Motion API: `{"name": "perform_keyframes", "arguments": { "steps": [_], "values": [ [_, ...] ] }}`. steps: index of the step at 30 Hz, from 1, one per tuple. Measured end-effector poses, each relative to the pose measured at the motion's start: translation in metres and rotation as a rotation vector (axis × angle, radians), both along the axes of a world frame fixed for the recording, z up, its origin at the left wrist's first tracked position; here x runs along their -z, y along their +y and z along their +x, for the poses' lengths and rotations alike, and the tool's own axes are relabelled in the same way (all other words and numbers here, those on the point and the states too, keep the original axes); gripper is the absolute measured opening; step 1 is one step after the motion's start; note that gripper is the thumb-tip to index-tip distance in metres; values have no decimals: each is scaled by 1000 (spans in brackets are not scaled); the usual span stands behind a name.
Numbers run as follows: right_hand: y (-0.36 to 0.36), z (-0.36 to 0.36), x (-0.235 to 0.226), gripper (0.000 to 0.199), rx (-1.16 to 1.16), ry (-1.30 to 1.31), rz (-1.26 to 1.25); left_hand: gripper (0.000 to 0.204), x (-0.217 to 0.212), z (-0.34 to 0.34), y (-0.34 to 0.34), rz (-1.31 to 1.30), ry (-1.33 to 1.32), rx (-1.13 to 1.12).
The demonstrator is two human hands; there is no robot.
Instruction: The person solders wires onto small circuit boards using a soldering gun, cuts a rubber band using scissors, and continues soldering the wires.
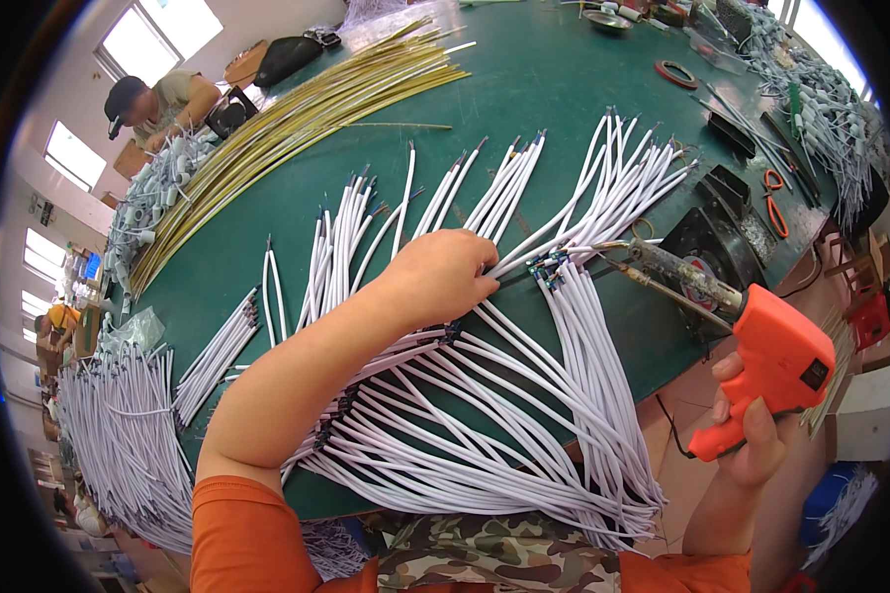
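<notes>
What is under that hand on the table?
White cables fan out from beneath the left hand, lying on the green table. Whatever the fingers press on is covered.

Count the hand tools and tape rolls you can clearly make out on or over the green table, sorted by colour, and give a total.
Orange soldering gun, held in the right hand: 1
Orange-handled pliers: 1
Red tape roll: 1
Total: 3
The left hand presses on the white cables; those are too many to count.

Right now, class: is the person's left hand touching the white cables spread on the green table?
Touching. The head view shows the left hand pressing on the white cables.
</notes>
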State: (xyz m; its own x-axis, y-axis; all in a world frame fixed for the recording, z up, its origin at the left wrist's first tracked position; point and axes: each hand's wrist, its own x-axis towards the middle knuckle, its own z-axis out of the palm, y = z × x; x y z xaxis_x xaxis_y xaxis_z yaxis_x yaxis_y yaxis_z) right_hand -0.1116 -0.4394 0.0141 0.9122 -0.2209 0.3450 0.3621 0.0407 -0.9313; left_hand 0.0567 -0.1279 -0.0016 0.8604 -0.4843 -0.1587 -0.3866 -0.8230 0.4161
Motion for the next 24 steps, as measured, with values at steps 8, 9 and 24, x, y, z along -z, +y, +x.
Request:
{"name": "perform_keyframes", "arguments": {
  "steps": [8,9,24],
  "values": [
    [-8,-3,0,62,-67,14,-42,14,17,15,29,-793,703,-383],
    [-8,-3,0,62,-65,13,-43,16,19,13,30,-944,774,-387],
    [0,0,1,59,3,43,6,28,9,-4,21,-569,484,-247]
  ]
}}
